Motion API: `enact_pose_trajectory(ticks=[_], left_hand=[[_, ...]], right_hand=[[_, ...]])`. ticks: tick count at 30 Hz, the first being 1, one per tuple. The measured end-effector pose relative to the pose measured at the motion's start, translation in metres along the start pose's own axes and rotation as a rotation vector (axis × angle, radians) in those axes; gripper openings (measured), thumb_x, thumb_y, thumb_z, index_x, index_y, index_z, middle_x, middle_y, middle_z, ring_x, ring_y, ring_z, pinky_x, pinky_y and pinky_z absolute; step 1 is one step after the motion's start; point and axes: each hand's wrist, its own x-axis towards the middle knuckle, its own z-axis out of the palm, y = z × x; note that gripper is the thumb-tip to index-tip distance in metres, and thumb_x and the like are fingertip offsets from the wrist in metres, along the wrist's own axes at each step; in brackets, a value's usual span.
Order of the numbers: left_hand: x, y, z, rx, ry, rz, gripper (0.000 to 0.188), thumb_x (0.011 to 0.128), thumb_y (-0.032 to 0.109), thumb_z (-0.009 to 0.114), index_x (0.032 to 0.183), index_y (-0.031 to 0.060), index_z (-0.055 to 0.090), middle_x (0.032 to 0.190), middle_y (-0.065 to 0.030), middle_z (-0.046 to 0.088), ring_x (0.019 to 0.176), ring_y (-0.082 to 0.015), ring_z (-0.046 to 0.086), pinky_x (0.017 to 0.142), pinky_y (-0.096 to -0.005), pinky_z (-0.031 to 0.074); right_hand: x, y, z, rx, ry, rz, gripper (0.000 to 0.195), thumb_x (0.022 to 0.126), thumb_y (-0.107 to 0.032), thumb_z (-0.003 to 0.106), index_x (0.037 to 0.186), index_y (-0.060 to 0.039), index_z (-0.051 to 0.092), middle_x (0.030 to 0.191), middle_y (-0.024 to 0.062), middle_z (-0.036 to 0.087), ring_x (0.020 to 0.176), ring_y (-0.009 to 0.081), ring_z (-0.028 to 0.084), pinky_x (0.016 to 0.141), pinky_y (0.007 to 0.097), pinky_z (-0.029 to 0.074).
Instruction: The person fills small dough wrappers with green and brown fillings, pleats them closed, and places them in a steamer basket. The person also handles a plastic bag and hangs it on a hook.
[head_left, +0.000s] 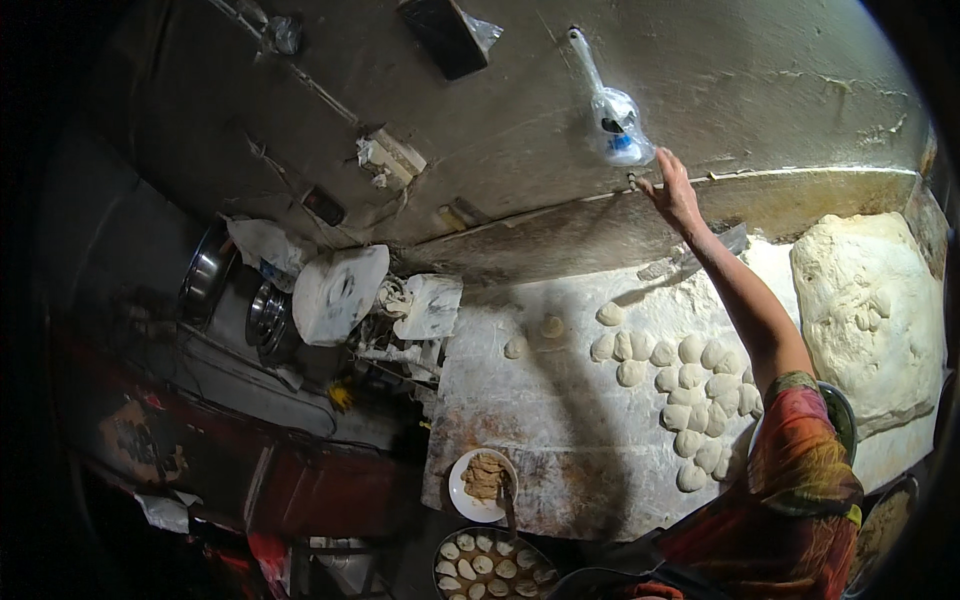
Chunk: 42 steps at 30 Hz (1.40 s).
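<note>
My right hand (677, 196) is raised towards the wall, fingers and thumb apart, with nothing visible in it. Its fingertips are close to the lower edge of a plastic-wrapped item (619, 131) with a long white handle, hanging on the wall. Whether they touch it I cannot tell. My left hand is out of view. Below my forearm, several small dough balls (697, 416) are grouped on the floured table (540, 420). Two more dough pieces (516, 346) lie apart to the left. A big slab of dough (862, 322) rests at the table's right end.
A white bowl (459, 487) of brown paste with a utensil stands at the table's front left edge. Below it is a round pan (480, 581) of shaped dough pieces. Flour-dusted scale-like equipment (341, 296) and metal bowls (206, 274) stand left. Clear plastic (724, 244) lies near the wall.
</note>
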Motion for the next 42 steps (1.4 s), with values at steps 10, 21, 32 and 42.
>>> enact_pose_trajectory(ticks=[10,21,32,42], left_hand=[[-0.002,-0.008,0.003,-0.027,0.006,-0.065,0.032,0.094,0.015,0.054,0.12,-0.0022,0.058,0.112,-0.0195,0.059,0.097,-0.028,0.059,0.081,-0.04,0.049],[-0.003,-0.017,0.005,-0.056,-0.002,-0.113,0.031,0.094,0.015,0.054,0.12,-0.0019,0.059,0.109,-0.0187,0.061,0.094,-0.0259,0.061,0.079,-0.0393,0.05],[-0.011,-0.028,0.001,-0.072,-0.007,-0.123,0.031,0.093,0.014,0.055,0.119,-0.0016,0.059,0.106,-0.0179,0.062,0.091,-0.0238,0.062,0.077,-0.0385,0.05],[-0.057,-0.054,-0.014,-0.154,0.003,-0.063,0.03,0.093,0.014,0.055,0.119,-0.0014,0.059,0.104,-0.0172,0.063,0.088,-0.022,0.064,0.075,-0.0378,0.051]], right_hand=[[0.074,-0.018,0.037,0.16,0.017,0.288,0.077,0.072,-0.024,0.078,0.136,-0.0048,0.039,0.124,0.0217,0.054,0.113,0.0348,0.055,0.095,0.041,0.044],[0.082,-0.004,0.056,0.832,-0.092,0.708,0.062,0.075,-0.036,0.074,0.123,-0.003,0.052,0.112,0.0129,0.061,0.102,0.0249,0.06,0.081,0.0409,0.053],[0.065,-0.081,-0.004,1.487,-0.099,0.546,0.066,0.085,-0.028,0.071,0.139,-0.0044,0.039,0.126,0.0115,0.052,0.107,0.0248,0.059,0.086,0.0415,0.052],[-0.028,-0.178,-0.065,1.55,-0.415,0.547,0.078,0.08,-0.025,0.076,0.138,0.0051,0.035,0.126,0.0183,0.053,0.115,0.0286,0.054,0.098,0.0422,0.045]])
